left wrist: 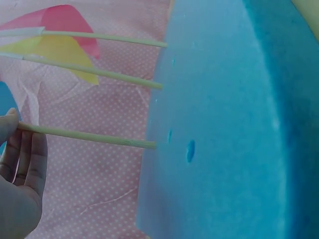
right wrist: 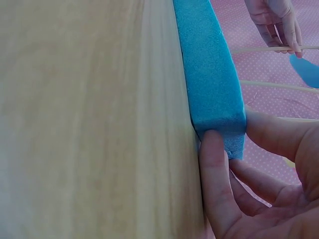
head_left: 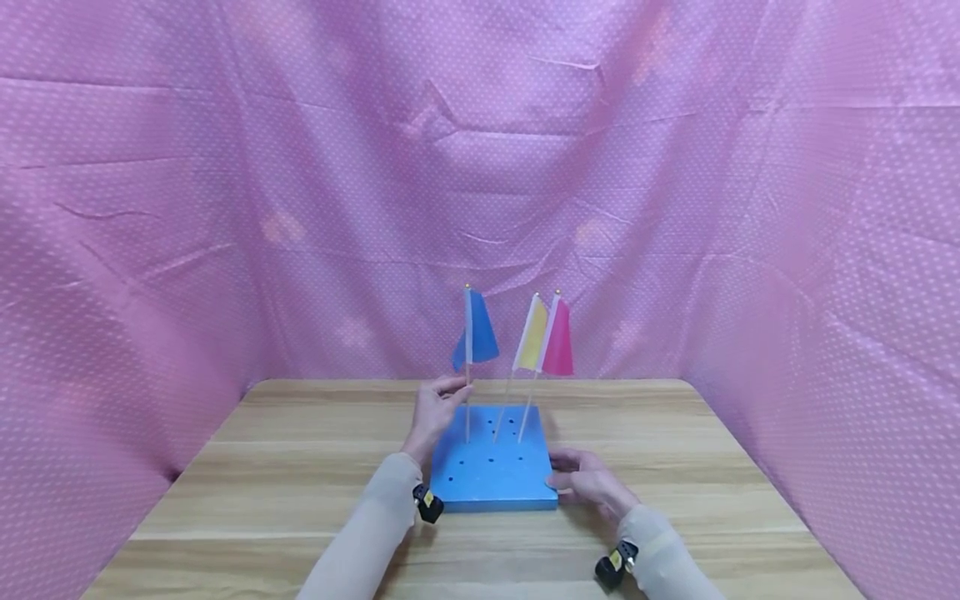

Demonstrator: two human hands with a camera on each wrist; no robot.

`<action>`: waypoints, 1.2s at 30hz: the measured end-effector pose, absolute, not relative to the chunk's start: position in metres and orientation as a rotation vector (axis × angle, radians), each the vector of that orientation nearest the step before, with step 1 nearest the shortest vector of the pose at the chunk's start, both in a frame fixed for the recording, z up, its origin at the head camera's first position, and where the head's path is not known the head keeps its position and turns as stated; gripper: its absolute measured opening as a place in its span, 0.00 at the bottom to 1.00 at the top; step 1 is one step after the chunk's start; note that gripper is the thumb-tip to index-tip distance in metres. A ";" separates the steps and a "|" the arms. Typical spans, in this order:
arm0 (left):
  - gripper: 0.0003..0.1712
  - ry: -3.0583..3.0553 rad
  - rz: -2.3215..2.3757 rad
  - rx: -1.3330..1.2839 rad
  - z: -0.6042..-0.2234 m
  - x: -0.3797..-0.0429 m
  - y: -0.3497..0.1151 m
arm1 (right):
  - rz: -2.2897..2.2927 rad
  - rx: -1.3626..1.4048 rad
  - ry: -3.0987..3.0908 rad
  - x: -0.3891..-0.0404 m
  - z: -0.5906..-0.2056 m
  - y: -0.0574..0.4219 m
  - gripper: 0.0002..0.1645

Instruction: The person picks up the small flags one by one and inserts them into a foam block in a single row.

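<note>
My left hand [head_left: 435, 410] pinches the thin wooden stick of a blue flag [head_left: 480, 327] between thumb and fingers, just below the cloth. In the left wrist view the stick's lower end meets the top of a blue foam block [left wrist: 224, 119] dotted with small holes. A yellow flag [head_left: 532, 335] and a pink flag [head_left: 558, 340] stand tilted to the right in the same block. With thumb and fingers about its right edge, my right hand [head_left: 588, 479] holds the block near the front corner, as the right wrist view shows [right wrist: 269, 174].
The block lies flat on a wooden table [head_left: 300, 467]. Pink dotted cloth [head_left: 390, 208] hangs behind the table and along both sides. A small black camera sits on each wrist, the left one [head_left: 428, 504] close to the block's front left corner.
</note>
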State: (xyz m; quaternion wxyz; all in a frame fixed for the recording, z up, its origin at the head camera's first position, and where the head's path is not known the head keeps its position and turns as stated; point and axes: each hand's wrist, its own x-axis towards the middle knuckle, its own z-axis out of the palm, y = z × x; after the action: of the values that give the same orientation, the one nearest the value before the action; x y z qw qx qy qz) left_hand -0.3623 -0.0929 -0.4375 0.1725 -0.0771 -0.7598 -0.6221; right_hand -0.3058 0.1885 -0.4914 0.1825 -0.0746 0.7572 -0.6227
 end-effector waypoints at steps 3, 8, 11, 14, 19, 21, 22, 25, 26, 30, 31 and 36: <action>0.12 -2.199 -1.750 -0.243 -0.441 -0.363 -0.092 | -1.754 -0.199 2.134 -0.305 -0.492 0.189 0.40; 0.13 -2.269 -1.736 -0.253 -0.448 -0.362 -0.091 | -1.756 -0.192 2.117 -0.305 -0.493 0.189 0.40; 0.13 -2.290 -1.703 -0.258 -0.449 -0.362 -0.091 | -1.755 -0.195 2.121 -0.305 -0.493 0.189 0.40; 0.13 -2.304 -1.682 -0.246 -0.448 -0.363 -0.092 | -1.749 -0.195 2.130 -0.305 -0.492 0.189 0.40; 0.12 -2.343 -1.693 -0.192 -0.446 -0.361 -0.093 | -1.738 -0.197 2.142 -0.305 -0.491 0.188 0.40; 0.12 -2.354 -1.694 -0.194 -0.447 -0.361 -0.094 | -1.742 -0.204 2.137 -0.305 -0.491 0.188 0.40; 0.13 -2.358 -1.694 -0.201 -0.447 -0.361 -0.094 | -1.743 -0.208 2.136 -0.305 -0.491 0.188 0.40; 0.12 -2.377 -1.681 -0.212 -0.449 -0.361 -0.094 | -1.745 -0.204 2.142 -0.306 -0.492 0.188 0.40; 0.13 -2.379 -1.682 -0.216 -0.449 -0.361 -0.094 | -1.743 -0.202 2.142 -0.306 -0.492 0.188 0.40; 0.12 -2.400 -1.695 -0.211 -0.449 -0.361 -0.095 | -1.743 -0.193 2.146 -0.306 -0.490 0.188 0.40; 0.12 -2.403 -1.703 -0.209 -0.448 -0.361 -0.095 | -1.743 -0.197 2.145 -0.306 -0.490 0.188 0.40; 0.11 -2.415 -1.716 -0.195 -0.448 -0.361 -0.096 | -1.742 -0.204 2.135 -0.306 -0.489 0.188 0.40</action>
State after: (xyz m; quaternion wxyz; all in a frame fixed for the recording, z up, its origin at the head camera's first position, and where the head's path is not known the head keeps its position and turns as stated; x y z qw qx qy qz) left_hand -0.3611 -0.0963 -0.4475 0.0862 -0.0653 -0.8103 -0.5759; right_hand -0.3063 0.1884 -0.4889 0.1881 -0.0726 0.7589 -0.6192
